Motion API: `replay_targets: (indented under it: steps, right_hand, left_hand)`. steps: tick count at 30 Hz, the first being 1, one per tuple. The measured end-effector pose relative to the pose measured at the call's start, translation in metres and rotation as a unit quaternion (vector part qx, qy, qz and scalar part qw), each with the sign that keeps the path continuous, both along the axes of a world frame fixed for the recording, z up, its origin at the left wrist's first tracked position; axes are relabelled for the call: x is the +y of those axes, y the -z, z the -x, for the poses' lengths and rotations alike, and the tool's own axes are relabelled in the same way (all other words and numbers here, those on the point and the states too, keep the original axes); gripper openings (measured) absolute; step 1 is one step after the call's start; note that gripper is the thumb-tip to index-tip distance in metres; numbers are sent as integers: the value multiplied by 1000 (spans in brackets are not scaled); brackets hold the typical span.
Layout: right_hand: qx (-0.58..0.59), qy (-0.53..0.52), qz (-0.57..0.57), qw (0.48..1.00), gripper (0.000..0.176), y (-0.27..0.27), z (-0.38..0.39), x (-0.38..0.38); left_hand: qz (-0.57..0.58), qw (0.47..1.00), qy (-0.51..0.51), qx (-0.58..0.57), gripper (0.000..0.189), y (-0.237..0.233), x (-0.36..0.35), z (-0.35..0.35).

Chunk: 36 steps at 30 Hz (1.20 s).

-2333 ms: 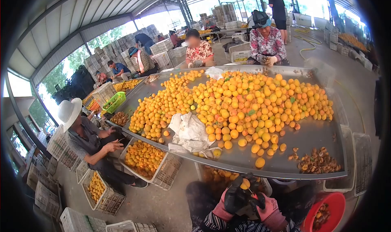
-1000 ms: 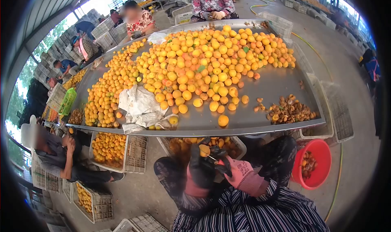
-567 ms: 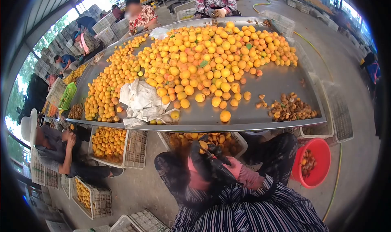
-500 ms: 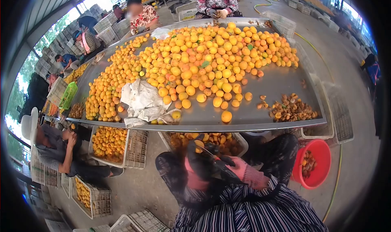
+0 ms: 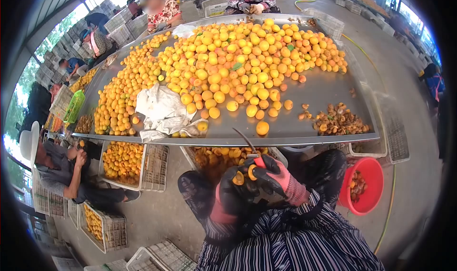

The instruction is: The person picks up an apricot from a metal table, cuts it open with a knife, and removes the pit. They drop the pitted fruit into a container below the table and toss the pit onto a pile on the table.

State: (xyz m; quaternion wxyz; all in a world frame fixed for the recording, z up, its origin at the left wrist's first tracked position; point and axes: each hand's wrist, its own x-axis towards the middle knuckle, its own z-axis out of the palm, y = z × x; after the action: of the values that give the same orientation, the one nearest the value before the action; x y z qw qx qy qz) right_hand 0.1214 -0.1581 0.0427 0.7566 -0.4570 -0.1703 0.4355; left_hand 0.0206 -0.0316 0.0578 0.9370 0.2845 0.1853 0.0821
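Observation:
My left hand, in a black and pink glove, is closed on an apricot half. Close beside it, my gloved right hand holds a red-handled knife with its curved blade pointing up and left. Another apricot piece sits at the fingers of my right hand. Both hands are above my lap, in front of a crate of cut apricots. Beyond them, many whole apricots are heaped on the metal table.
A white cloth and a pile of brown scraps lie on the table. A red bucket stands at right. A co-worker in a white hat sits at left near apricot crates; others work beyond.
The apricot is now in two pieces between my hands. The knife has swung from low between the hands to blade upward. The view has shifted slightly.

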Motion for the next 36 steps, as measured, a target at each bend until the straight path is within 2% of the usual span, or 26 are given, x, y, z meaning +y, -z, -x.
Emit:
replay_targets:
  steps: [1, 3, 4, 5, 7, 8, 9, 10, 15, 16, 18, 19, 21, 22, 23, 24, 25, 27, 28, 29, 30, 31, 33, 34, 35, 36]
  right_hand:
    - [3, 11, 2, 1000, 33, 1, -1, 0]
    - [-45, 43, 1, 998, 35, 12, -9, 6]
    - [-286, 37, 191, 938, 36, 15, -15, 6]
    - [-501, 28, 361, 786, 38, 16, -21, 8]
    - [-497, 59, 339, 796, 38, 6, -22, 9]
    - [-348, 118, 173, 914, 38, 14, -20, 9]
    - [-175, 173, -5, 969, 37, 19, -19, 8]
    - [-92, 182, -45, 978, 33, -5, -15, 9]
    - [-50, 191, -134, 971, 19, -26, -2, 2]
    - [29, 202, -131, 970, 19, -18, 4, -1]
    - [138, 196, -108, 965, 27, -23, 12, -3]
    - [139, 197, -108, 964, 27, -29, 13, -4]
    - [-92, 178, -111, 973, 37, -37, 12, -3]
    - [-149, 179, -107, 967, 43, -22, 11, -10]
    - [-148, 180, -108, 966, 43, -16, 4, -21]
    - [-396, 94, 25, 913, 41, -21, -5, -29]
    - [-608, -1, 156, 779, 39, -30, -13, -33]
    - [-608, -21, 156, 779, 33, -51, -15, -39]
    - [-517, -37, 139, 844, 32, -52, -16, -42]
    - [-420, -51, 120, 898, 30, -52, -17, -44]
    - [-380, -6, 104, 919, 30, -51, -14, -44]
    - [-379, -3, 105, 920, 30, -46, -11, -47]
    - [-279, 34, 140, 949, 30, -37, -10, -53]
    - [-278, 37, 139, 950, 30, -40, -11, -54]
    - [-276, 44, 153, 948, 30, -44, -11, -56]
    - [-276, 48, 168, 945, 30, -47, -11, -56]
  left_hand:
    - [1, 1000, -2, 1, 33, 1, 1, 0]
    - [138, 989, -46, 33, 33, -5, 2, -3]
    - [138, 989, -49, 35, 33, 4, 6, -1]
    - [146, 989, -19, 11, 33, 22, 14, 3]
    - [154, 988, 8, -14, 33, 28, 20, 3]
    - [120, 993, -2, 16, 33, 30, 19, 4]
    - [86, 995, -10, 47, 33, 28, 17, 4]
    - [88, 995, -7, 50, 33, 26, 14, 3]
    - [76, 996, -10, 41, 35, 6, -3, -10]
    - [76, 996, -9, 43, 35, 4, -7, -8]
    - [-232, 973, -15, -9, 34, 4, -14, -5]
    - [-232, 973, -14, -8, 34, 7, -14, -6]
    - [-48, 998, -21, 28, 36, 18, -10, -9]
    - [-49, 998, -20, 29, 36, 14, -9, -11]
    - [5, 998, -36, 53, 39, 7, -9, -15]
    - [61, 994, -52, 76, 42, 3, -8, -18]
    - [60, 994, -52, 77, 42, 10, -4, -16]
    - [76, 997, 9, 20, 44, 19, 6, -14]
    - [76, 997, 12, 22, 44, 14, 1, -18]
    - [28, 996, -5, 79, 50, 7, -5, -23]
    - [-20, 990, -22, 135, 56, -1, -10, -29]
    - [-21, 990, -19, 137, 56, 8, -6, -29]
    - [97, 988, 122, -14, 57, 33, 7, -29]
    - [96, 987, 125, -14, 57, 39, 0, -34]
    - [-95, 995, 19, 30, 57, 43, -13, -43]
    - [-280, 953, -91, 68, 58, 45, -21, -47]
